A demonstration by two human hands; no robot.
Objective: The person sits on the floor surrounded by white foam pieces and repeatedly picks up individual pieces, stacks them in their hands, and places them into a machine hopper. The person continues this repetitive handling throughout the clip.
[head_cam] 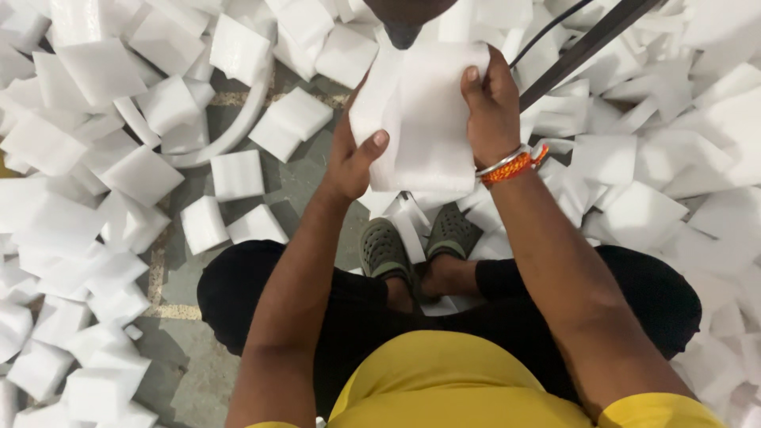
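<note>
I hold a stack of white foam sheets [424, 111] upright in front of me with both hands. My left hand [353, 158] grips its left edge, thumb lying over the front face. My right hand [491, 107] clasps the right edge from above, with an orange thread band and a metal bangle [511, 165] on the wrist. The sheets hang above my crossed legs and dark green clogs [416, 246]. I sit on the floor in black trousers and a yellow shirt.
Loose white foam squares [103, 158] lie piled all around me on the grey floor [293, 178], thick at left, top and right. A curved foam strip [238, 127] lies at upper left. A dark metal bar [587, 43] with a cable slants at upper right.
</note>
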